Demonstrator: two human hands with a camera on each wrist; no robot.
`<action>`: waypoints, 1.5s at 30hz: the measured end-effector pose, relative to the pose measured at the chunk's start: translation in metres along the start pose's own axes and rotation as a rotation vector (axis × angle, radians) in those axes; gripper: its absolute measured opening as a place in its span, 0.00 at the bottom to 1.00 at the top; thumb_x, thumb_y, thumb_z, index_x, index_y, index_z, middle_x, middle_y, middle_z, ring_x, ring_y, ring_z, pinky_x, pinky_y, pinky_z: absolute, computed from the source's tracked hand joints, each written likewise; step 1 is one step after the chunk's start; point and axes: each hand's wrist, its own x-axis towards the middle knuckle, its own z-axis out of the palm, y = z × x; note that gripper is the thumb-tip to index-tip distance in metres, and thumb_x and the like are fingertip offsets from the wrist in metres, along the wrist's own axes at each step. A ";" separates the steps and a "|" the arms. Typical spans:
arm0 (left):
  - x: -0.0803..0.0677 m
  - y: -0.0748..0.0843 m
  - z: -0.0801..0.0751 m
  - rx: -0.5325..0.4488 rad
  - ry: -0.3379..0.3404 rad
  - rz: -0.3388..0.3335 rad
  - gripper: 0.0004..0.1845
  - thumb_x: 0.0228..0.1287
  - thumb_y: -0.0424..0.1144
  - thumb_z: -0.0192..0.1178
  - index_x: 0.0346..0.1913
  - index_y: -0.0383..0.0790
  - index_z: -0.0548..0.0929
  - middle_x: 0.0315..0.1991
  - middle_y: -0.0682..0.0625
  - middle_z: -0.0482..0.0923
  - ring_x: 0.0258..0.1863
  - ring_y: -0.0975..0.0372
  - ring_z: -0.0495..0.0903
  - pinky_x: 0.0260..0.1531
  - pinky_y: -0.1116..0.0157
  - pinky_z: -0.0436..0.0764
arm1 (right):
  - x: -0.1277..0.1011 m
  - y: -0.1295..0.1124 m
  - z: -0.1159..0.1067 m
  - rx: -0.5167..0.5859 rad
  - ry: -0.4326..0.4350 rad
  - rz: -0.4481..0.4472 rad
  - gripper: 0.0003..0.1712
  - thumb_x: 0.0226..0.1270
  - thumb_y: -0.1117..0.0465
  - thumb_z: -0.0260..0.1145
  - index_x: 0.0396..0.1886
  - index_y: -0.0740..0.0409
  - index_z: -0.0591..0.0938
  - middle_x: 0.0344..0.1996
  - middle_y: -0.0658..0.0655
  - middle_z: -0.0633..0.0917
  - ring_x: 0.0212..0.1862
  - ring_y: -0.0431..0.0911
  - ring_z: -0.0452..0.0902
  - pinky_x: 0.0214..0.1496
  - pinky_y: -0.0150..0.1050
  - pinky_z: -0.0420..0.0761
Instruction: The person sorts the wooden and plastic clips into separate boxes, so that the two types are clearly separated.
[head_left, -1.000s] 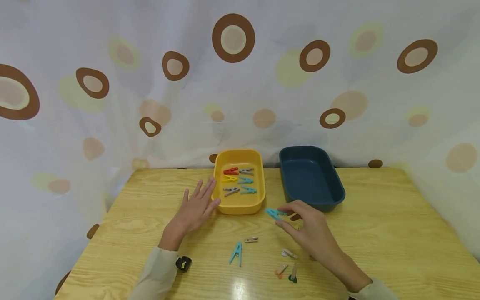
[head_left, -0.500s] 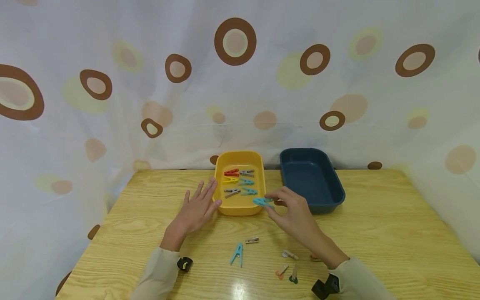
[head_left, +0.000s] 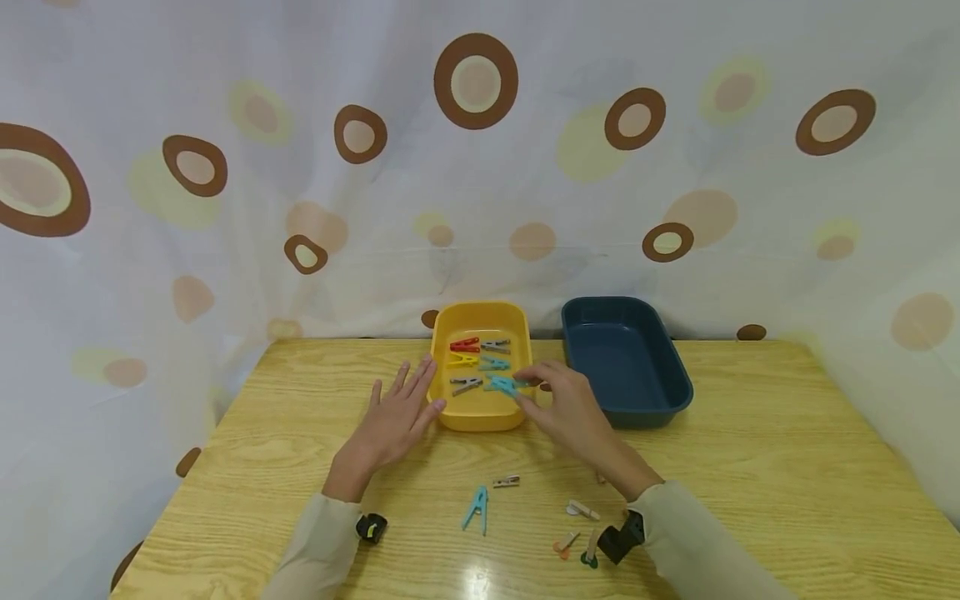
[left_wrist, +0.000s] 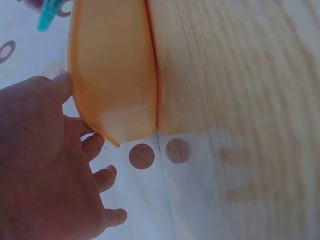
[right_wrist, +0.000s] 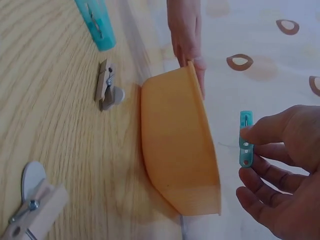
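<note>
Pinched in the right hand (head_left: 564, 405), a turquoise plastic clothespin (right_wrist: 245, 157) hangs over the right side of a yellow rounded-rectangular plastic tray (head_left: 483, 422), whose left rim the ungripping left hand (head_left: 388, 422) touches with fingers extended, a dark-blue plastic tray (head_left: 637, 415) standing to its right.

A pale, lightly creased sheet (head_left: 495, 183) hangs behind the table (head_left: 757, 450) and along both its sides, printed with brown rings (head_left: 476, 42) around pale centres and with peach and yellow-green spots (head_left: 532, 240). The tabletop is light yellow-brown with visible wood grain. A bright reflection (head_left: 477, 579) shows at the near centre.
</note>
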 end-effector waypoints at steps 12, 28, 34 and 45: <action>0.001 -0.001 0.001 -0.005 -0.010 -0.008 0.37 0.84 0.57 0.38 0.84 0.41 0.46 0.84 0.48 0.40 0.81 0.45 0.42 0.71 0.31 0.40 | 0.015 0.020 0.020 -0.053 -0.064 0.053 0.15 0.62 0.66 0.78 0.48 0.62 0.88 0.45 0.59 0.87 0.47 0.56 0.83 0.49 0.51 0.83; 0.002 -0.001 0.000 0.021 -0.026 -0.018 0.37 0.84 0.59 0.36 0.84 0.42 0.45 0.84 0.50 0.39 0.81 0.45 0.42 0.72 0.31 0.42 | 0.032 0.015 0.035 -0.107 -0.142 0.037 0.15 0.63 0.64 0.77 0.49 0.60 0.89 0.46 0.56 0.87 0.48 0.54 0.85 0.49 0.49 0.84; 0.001 -0.002 -0.001 0.021 -0.032 -0.015 0.37 0.84 0.59 0.35 0.84 0.42 0.45 0.84 0.50 0.39 0.81 0.44 0.42 0.71 0.31 0.42 | 0.043 0.011 0.047 -0.052 -0.204 0.045 0.15 0.63 0.66 0.77 0.49 0.63 0.89 0.46 0.57 0.88 0.50 0.53 0.85 0.51 0.48 0.84; 0.000 0.000 -0.002 0.000 -0.030 -0.017 0.37 0.84 0.59 0.36 0.84 0.42 0.45 0.84 0.50 0.39 0.82 0.47 0.38 0.72 0.31 0.41 | 0.053 0.004 0.066 -0.110 -0.271 0.115 0.11 0.60 0.65 0.79 0.42 0.59 0.90 0.40 0.54 0.89 0.44 0.48 0.84 0.50 0.46 0.84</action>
